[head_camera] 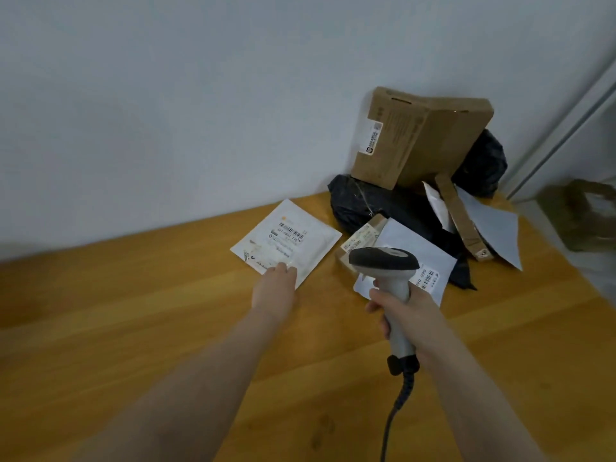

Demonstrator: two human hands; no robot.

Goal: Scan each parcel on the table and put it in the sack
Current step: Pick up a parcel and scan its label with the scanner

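Note:
A flat white parcel (289, 241) with a barcode label lies on the wooden table (140, 321). My left hand (275, 290) rests its fingertips on the parcel's near corner. My right hand (405, 315) grips the handle of a grey and black barcode scanner (386, 261), whose head points away from me toward the pile of parcels. Behind the scanner lies a pale blue-white mailer (423, 258) with a label. No sack is in sight.
A pile sits at the back right by the wall: a large cardboard box (416, 141) leaning upright, black plastic bags (376, 201), a small brown labelled box (361, 238), a narrow cardboard box (461, 218) and a white sheet (496, 228). The scanner cable (391, 425) trails toward me.

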